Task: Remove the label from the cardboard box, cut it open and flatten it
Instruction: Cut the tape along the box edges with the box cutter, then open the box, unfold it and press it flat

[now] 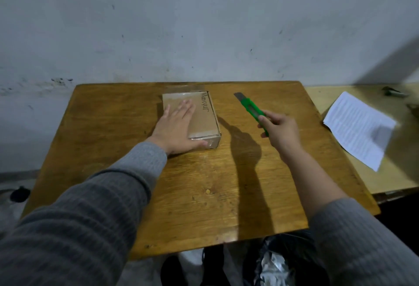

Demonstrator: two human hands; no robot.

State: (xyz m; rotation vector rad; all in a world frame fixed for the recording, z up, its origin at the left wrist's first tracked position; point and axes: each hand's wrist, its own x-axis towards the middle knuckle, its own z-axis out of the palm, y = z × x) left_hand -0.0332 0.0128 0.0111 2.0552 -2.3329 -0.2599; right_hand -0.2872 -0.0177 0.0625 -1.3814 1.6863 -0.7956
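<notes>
I see the box point(203, 116) far-centre on the table point(113, 127), my left hand point(178, 130) pressing flat on it, fingers straight. My right hand point(280, 132) grips the green cutter point(252, 110) just right of it, blade out.

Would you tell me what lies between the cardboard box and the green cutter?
Only bare wooden table, crossed by a shadow, in the head view.

Left hand point(179, 127) hides box point(204, 115) left half; paper point(358, 127) print unreadable.
</notes>
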